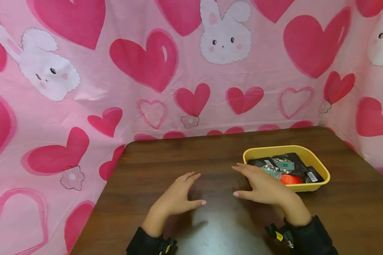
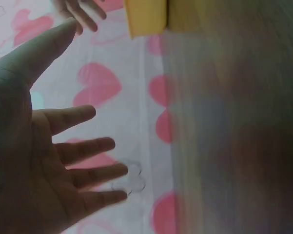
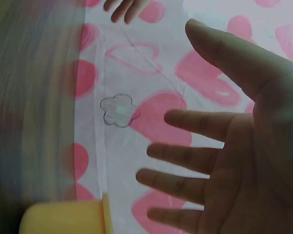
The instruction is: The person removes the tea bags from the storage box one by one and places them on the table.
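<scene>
Both hands are raised over the brown table, palms turned toward each other, with nothing in them. The left hand [image 1: 175, 198] is over the middle of the table, thumb and fingers spread. To its right, the right hand [image 1: 263, 184] also has its fingers extended, and overlaps the near left edge of a yellow basket [image 1: 326, 173] in the head view. Inside the basket lie several black packets [image 1: 295, 160] with patterned labels, and an orange-red item [image 1: 290, 179]. Each wrist view shows its own hand's straight fingers [image 2: 90, 152], [image 3: 183, 156] apart from one another.
The dark wooden table [image 1: 178, 156] has rounded far corners. Behind and beside it hangs a pink cloth [image 1: 268, 42] printed with hearts and white rabbits. Black cuffs [image 1: 312, 237] with strapped devices cover both wrists.
</scene>
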Action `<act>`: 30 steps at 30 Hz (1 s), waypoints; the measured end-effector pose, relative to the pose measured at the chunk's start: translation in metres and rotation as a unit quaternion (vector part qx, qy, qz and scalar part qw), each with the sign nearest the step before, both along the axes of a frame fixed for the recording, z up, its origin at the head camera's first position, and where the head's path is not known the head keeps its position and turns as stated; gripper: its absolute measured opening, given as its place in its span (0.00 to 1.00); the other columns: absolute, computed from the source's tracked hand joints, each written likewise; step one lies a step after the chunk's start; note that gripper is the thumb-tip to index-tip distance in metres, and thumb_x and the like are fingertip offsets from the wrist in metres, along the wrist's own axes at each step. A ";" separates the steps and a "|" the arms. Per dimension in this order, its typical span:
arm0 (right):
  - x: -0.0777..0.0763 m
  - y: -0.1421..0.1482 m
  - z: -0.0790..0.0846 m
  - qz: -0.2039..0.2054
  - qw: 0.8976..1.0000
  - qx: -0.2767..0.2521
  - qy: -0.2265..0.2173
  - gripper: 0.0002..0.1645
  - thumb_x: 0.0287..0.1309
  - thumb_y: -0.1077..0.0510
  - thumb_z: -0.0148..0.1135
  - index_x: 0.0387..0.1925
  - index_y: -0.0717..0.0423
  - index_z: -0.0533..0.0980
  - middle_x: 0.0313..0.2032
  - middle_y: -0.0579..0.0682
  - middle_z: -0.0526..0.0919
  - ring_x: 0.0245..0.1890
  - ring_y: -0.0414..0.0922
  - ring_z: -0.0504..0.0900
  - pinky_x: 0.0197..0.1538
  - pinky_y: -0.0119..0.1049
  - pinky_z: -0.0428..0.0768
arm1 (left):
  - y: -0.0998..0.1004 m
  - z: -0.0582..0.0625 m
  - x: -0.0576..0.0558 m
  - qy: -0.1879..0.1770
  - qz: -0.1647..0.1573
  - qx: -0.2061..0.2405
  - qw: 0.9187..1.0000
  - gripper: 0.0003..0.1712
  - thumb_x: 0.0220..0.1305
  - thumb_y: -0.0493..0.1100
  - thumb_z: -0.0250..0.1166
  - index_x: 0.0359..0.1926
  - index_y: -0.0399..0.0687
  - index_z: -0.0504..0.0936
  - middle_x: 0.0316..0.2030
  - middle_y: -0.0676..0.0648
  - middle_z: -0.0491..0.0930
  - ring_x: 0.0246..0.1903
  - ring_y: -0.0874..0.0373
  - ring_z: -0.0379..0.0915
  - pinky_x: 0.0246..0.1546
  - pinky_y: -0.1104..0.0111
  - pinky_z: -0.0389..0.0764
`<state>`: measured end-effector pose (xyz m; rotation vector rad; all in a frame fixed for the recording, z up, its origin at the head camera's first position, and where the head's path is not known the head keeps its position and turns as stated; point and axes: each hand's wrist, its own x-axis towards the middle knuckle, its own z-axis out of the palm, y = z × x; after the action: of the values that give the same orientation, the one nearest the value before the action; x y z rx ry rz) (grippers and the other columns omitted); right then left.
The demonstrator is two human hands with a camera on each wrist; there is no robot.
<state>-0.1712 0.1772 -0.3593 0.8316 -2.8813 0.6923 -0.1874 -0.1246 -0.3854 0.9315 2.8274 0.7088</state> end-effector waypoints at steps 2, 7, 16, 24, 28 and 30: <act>-0.002 0.009 0.003 -0.003 1.000 -0.007 -0.013 0.44 0.52 0.37 0.65 0.63 0.60 0.68 0.62 0.62 0.70 0.62 0.61 0.67 0.61 0.62 0.66 | 0.011 0.001 -0.010 0.000 -0.027 0.016 1.000 0.43 0.57 0.62 0.65 0.68 0.45 0.65 0.65 0.44 0.65 0.65 0.48 0.60 0.63 0.51 0.67; -0.014 0.044 0.016 -0.050 0.999 0.003 -0.010 0.35 0.54 0.49 0.67 0.58 0.65 0.71 0.56 0.64 0.75 0.58 0.62 0.71 0.59 0.62 0.68 | 0.056 0.007 -0.037 -0.003 -0.058 0.111 0.992 0.27 0.60 0.50 0.67 0.57 0.44 0.76 0.51 0.45 0.79 0.51 0.53 0.76 0.52 0.62 0.78; -0.041 0.101 0.019 -0.125 0.991 0.036 -0.015 0.25 0.53 0.60 0.65 0.51 0.72 0.74 0.47 0.68 0.79 0.47 0.62 0.78 0.53 0.60 0.74 | 0.175 0.014 -0.069 -0.018 -0.050 0.092 0.994 0.17 0.60 0.40 0.66 0.51 0.41 0.82 0.41 0.50 0.84 0.40 0.64 0.79 0.40 0.79 0.77; -0.068 0.108 0.000 -0.063 0.992 -0.013 -0.110 0.21 0.53 0.65 0.63 0.48 0.75 0.75 0.42 0.65 0.82 0.37 0.54 0.81 0.45 0.52 0.81 | 0.236 0.023 -0.087 0.065 -0.027 -0.133 0.989 0.08 0.58 0.42 0.65 0.39 0.48 0.82 0.32 0.55 0.80 0.34 0.64 0.74 0.35 0.76 0.74; -0.070 0.109 -0.011 -0.057 0.989 -0.018 -0.133 0.23 0.52 0.60 0.66 0.46 0.73 0.76 0.41 0.62 0.83 0.41 0.55 0.81 0.47 0.53 0.80 | 0.248 0.019 -0.091 0.062 -0.045 -0.176 0.981 0.05 0.59 0.42 0.64 0.37 0.51 0.81 0.29 0.56 0.77 0.30 0.65 0.70 0.31 0.75 0.70; -0.067 0.111 -0.016 -0.063 0.987 -0.015 -0.147 0.22 0.51 0.57 0.67 0.44 0.70 0.78 0.36 0.56 0.83 0.36 0.51 0.79 0.43 0.48 0.81 | 0.250 0.014 -0.091 0.052 -0.053 -0.167 0.983 0.07 0.59 0.41 0.64 0.40 0.51 0.83 0.31 0.57 0.78 0.31 0.65 0.70 0.30 0.77 0.69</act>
<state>-0.2384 0.2882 -0.3753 0.5781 -3.1380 0.9103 -0.2787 0.1250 -0.3711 1.0730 2.8307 0.1689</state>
